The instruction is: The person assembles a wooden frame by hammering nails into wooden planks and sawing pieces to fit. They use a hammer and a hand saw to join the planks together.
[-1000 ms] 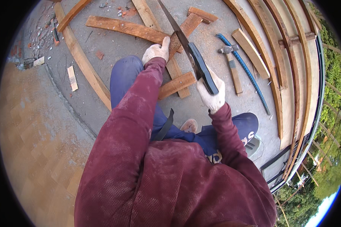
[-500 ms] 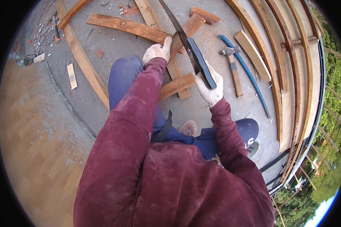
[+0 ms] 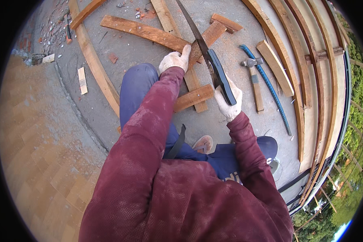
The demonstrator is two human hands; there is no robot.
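Note:
My right hand point(image 3: 230, 101), in a pale work glove, is closed round the black handle of a handsaw point(image 3: 221, 76). The saw's long blade slants up and left, lying across a short reddish-brown wooden board point(image 3: 212, 36). My left hand point(image 3: 174, 62), gloved too, is closed on the near end of that board, thumb pointing up beside the blade. Next to the thumb ends a longer wooden plank point(image 3: 143, 31), which reaches off to the upper left. Beneath the board runs a lighter plank point(image 3: 165, 16), with a short wood offcut point(image 3: 194, 98) lying across its near end.
Right of the saw lie a hammer point(image 3: 254, 76), a blue ribbed bar point(image 3: 266, 80) and a wood block point(image 3: 275, 68). Long curved timbers point(image 3: 296, 52) line the right side. A long plank point(image 3: 93, 60) and rubble point(image 3: 48, 30) are on the left. My bent knees flank the work.
The whole scene sits slightly lower and further right in the picture. Both hands and the saw keep nearly the same places against the board.

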